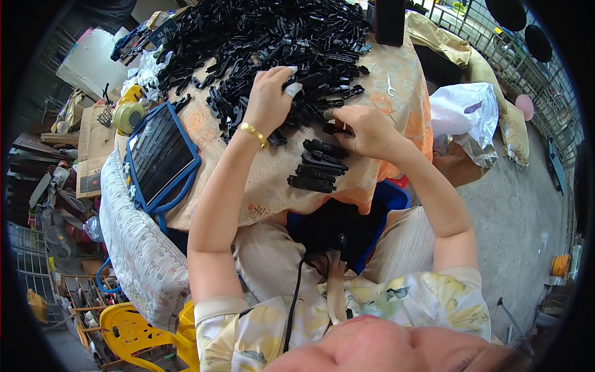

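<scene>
A large heap of small black plastic parts (273, 37) covers the far part of the cloth-covered table. My left hand (271, 96) is over the near side of this heap, wearing a gold bracelet (254, 135). White covers wrap two of its fingertips, which stand apart among the parts, with no piece plainly held. Nearer the table's front edge, my right hand (369, 131) is closed, pinching a black plastic part (339, 129) that its fingers partly hide. Just below that hand, several similar parts lie side by side in a short stack (317, 167).
On the table's left lies a blue-framed tablet-like panel (162, 158), near a yellow tape roll (128, 118). A blue bin (396, 197) with black contents sits between my knees. White plastic bags (465, 111) stand right of the table; a yellow chair (133, 335) is at lower left.
</scene>
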A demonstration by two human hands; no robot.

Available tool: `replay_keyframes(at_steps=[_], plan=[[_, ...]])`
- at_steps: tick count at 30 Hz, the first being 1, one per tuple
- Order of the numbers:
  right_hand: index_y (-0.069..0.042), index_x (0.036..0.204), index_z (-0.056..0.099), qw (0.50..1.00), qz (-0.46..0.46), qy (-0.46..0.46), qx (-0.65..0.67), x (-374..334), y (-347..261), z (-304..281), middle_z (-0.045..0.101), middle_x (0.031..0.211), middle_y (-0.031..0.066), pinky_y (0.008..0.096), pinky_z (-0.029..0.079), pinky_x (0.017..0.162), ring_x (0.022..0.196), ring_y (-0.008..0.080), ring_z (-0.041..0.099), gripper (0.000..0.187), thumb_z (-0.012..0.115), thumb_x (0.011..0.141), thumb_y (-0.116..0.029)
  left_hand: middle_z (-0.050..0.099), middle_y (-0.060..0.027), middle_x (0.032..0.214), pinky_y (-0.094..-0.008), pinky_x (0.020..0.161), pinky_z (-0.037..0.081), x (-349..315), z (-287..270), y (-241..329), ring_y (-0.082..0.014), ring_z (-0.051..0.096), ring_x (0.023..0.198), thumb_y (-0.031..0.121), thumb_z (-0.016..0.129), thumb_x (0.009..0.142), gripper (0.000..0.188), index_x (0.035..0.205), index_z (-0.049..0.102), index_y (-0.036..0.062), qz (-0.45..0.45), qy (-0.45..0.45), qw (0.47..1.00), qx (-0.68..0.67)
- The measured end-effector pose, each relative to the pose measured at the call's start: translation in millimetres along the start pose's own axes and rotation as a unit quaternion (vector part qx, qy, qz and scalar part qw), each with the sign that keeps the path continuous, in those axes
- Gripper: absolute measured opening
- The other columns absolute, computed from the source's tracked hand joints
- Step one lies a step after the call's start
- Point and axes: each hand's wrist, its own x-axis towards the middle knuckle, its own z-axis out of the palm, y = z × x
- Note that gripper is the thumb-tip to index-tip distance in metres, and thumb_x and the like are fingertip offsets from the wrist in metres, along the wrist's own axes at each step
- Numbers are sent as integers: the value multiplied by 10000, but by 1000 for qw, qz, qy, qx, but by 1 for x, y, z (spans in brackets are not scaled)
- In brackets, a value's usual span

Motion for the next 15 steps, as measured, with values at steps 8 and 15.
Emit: replay_keyframes(at_steps=[8, 15], plan=[[31, 936, 565, 989, 38, 103, 97, 1, 1, 1, 593, 750, 119, 292, 464, 615, 685, 216, 591, 149, 568, 811, -49, 577, -151, 947, -341, 779, 447, 4, 16, -2, -301, 550, 865, 108, 649, 735, 153, 831, 634, -11, -32, -57, 995, 70], [46, 970, 595, 923, 186, 145, 304, 2, -2, -4, 630, 769, 65, 211, 478, 605, 702, 81, 583, 184, 623, 811, -42, 616, -139, 925, -291, 685, 486, 3, 6, 17, -227, 620, 794, 48, 582, 783, 109, 858, 553, -25, -65, 41, 994, -78]])
